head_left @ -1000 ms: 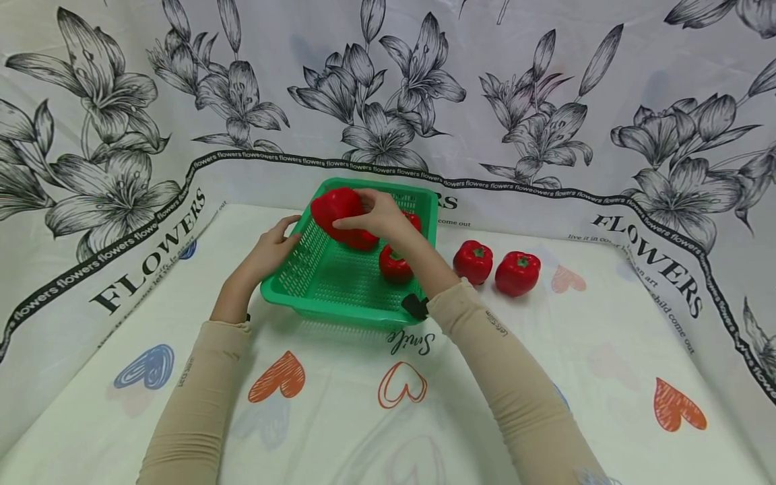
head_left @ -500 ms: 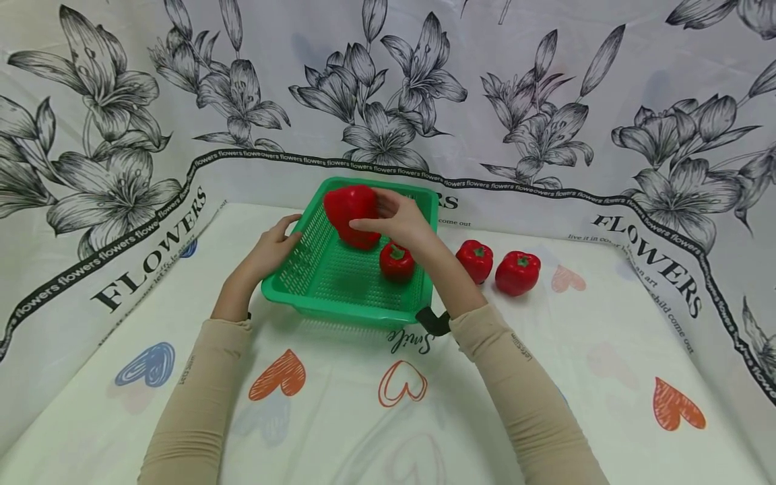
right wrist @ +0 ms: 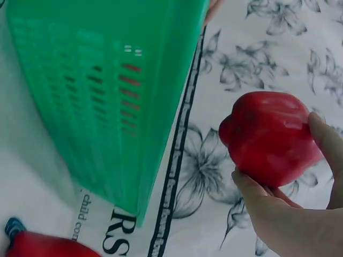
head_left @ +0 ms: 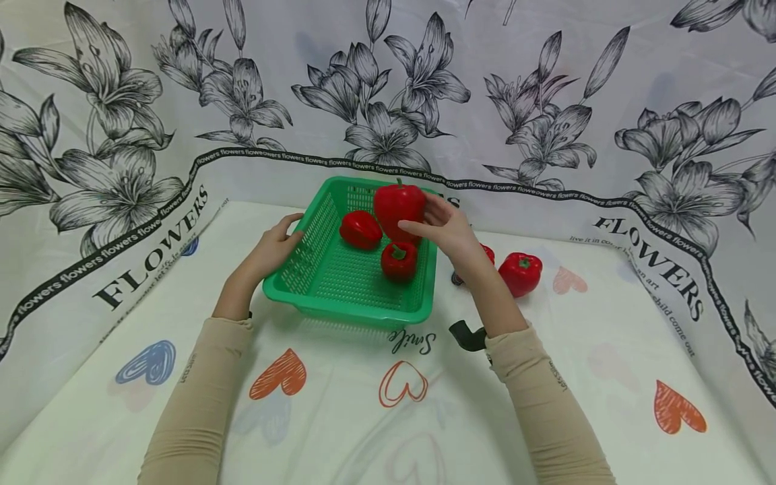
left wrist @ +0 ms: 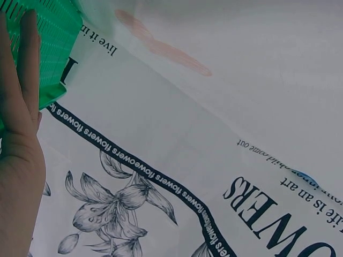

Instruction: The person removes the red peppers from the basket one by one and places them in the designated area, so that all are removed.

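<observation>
My left hand (head_left: 273,249) grips the left rim of a green plastic basket (head_left: 345,313); in the left wrist view, two of its fingers (left wrist: 28,59) lie along the basket wall. Over the basket's back right part, my right hand (head_left: 448,232) holds a red bell pepper (head_left: 397,205) between thumb and fingers, its stem up. The right wrist view shows this bell pepper (right wrist: 273,139) beyond the basket's edge. Inside the basket, one red pepper (head_left: 360,230) lies on its side and another (head_left: 398,263) sits stem up.
Right of the basket, a red pepper (head_left: 521,273) stands on the heart-printed tablecloth (head_left: 339,438). Another pepper (head_left: 488,253) is mostly hidden behind my right forearm. A flower-printed cloth (head_left: 388,87) hangs behind. A black wrist strap (head_left: 467,335) sticks out by my right sleeve.
My right hand has moved right across the basket, and the held pepper has turned from tilted to stem up. The pepper lying beneath it has come into full view. My left hand stays put.
</observation>
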Available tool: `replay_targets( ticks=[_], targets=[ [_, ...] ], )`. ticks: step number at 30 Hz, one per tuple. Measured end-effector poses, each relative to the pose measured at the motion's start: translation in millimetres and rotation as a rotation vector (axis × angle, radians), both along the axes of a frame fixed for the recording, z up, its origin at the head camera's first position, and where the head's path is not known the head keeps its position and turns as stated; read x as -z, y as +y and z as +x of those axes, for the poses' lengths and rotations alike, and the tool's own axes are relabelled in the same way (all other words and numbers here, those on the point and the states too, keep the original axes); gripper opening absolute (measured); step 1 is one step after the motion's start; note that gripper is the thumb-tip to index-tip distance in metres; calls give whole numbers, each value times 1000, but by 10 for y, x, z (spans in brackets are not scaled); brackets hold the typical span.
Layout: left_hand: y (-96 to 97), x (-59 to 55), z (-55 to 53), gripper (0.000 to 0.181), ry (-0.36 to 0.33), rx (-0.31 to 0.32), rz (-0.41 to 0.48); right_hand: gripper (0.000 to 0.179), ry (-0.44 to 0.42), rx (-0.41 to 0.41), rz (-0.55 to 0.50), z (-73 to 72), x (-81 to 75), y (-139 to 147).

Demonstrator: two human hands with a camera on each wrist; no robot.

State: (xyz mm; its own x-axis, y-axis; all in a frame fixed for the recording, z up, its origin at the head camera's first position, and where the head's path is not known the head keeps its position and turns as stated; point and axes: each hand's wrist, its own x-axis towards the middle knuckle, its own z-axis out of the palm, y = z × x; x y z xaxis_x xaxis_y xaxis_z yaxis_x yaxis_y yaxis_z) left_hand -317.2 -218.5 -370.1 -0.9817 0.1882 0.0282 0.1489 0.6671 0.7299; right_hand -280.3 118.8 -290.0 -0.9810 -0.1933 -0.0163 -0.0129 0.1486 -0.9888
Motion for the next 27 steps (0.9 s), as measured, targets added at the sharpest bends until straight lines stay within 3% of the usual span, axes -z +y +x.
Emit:
replay_targets(
  ticks=[11,27],
  targets=[
    [8,-22,16,57,2,-4,-3,77,-13,102,-24,13,64,439],
    [-10,-2,1,58,-14,-9,15,87,-38,283,-38,86,295,1066]
  ],
)
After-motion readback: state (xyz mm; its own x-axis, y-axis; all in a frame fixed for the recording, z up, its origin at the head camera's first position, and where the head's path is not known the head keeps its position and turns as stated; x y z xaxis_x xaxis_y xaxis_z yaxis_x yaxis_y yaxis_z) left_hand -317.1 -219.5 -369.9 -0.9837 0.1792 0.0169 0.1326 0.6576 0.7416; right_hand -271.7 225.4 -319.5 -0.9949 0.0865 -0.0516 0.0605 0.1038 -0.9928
